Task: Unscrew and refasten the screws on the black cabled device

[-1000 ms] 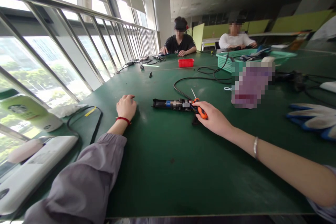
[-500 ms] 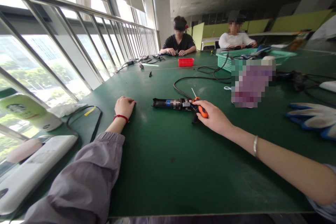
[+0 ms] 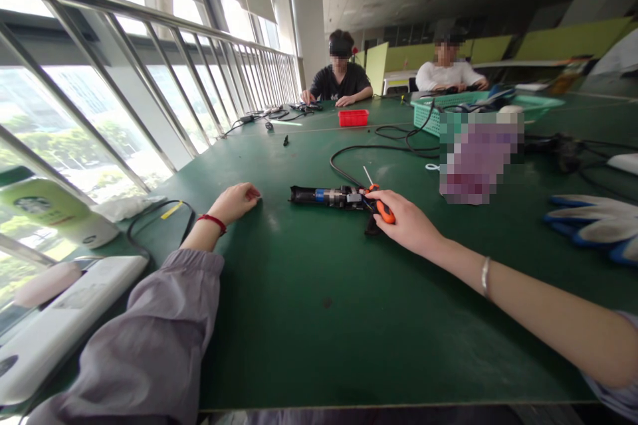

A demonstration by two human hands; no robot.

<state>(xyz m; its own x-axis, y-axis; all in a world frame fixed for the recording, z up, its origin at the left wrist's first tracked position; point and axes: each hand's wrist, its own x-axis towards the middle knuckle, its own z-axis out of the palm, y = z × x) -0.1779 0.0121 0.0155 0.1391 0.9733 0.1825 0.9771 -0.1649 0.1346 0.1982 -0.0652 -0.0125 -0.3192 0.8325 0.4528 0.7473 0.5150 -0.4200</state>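
Nearest lies the bare stretch of green table (image 3: 323, 345), with a white case (image 3: 84, 319) and a green-capped bottle (image 3: 47, 209) at its left side; the bottle leans, and what it holds I cannot tell.

The left hand (image 3: 236, 200) is above or on the table, fingers loosely curled; no object shows in it, but the palm is hidden. The right hand (image 3: 406, 220) is wrapped around the orange handle of a screwdriver (image 3: 385, 213), whose thin shank points up and away.

Between the hands, close by the right fingers, the black tool (image 3: 326, 197) lies on its side on the table, its innards exposed. It looks fairly stiff, with some weight in the metal and blue middle; the smooth barrel may be slippery and roll. I judge the barrel the best hold, away from the loose-looking parts and wires at the right end, which seem fragile. The cord (image 3: 379, 147) should bend, but could tug.

To the right are soft gloves (image 3: 598, 226). Farther off, the green basket (image 3: 426, 121) holds dark cables and blue pieces in a jumble. The red tray (image 3: 353, 119) shows no contents I can make out. Two people (image 3: 339, 83) sit beyond.
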